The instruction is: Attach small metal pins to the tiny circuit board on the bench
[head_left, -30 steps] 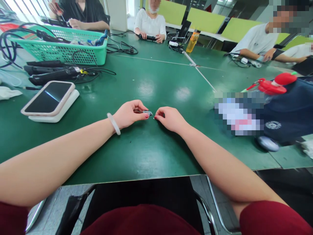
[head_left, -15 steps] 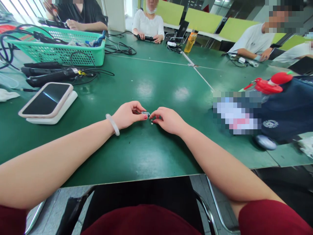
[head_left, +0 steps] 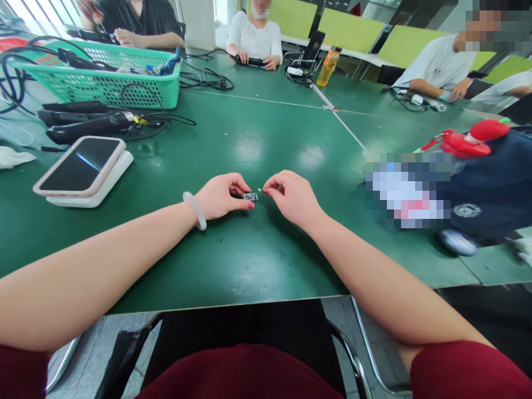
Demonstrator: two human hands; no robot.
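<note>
Between the thumb and fingers of my left hand (head_left: 219,195) is a small circuit board (head_left: 250,197), bluish with pale and dark parts on its face. My right hand (head_left: 293,197) pinches a tiny pale piece (head_left: 260,190) between thumb and forefinger; it is too small to name. The piece is just off the board's right end, and I cannot tell whether they touch. Both hands are low over the green table (head_left: 249,249), near its front edge.
A phone (head_left: 83,166) lies on a white box (head_left: 100,188) at left. Behind are black handheld devices (head_left: 91,124) and a green basket (head_left: 108,83) with cables. At right are a mouse (head_left: 457,243) and a dark bag (head_left: 490,177). An orange bottle (head_left: 328,66) and several people are farther back.
My right hand lowered the tiny piece beside the board, then lifted it again and drew slightly away to the right. The board in my left hand has turned to show its face more.
</note>
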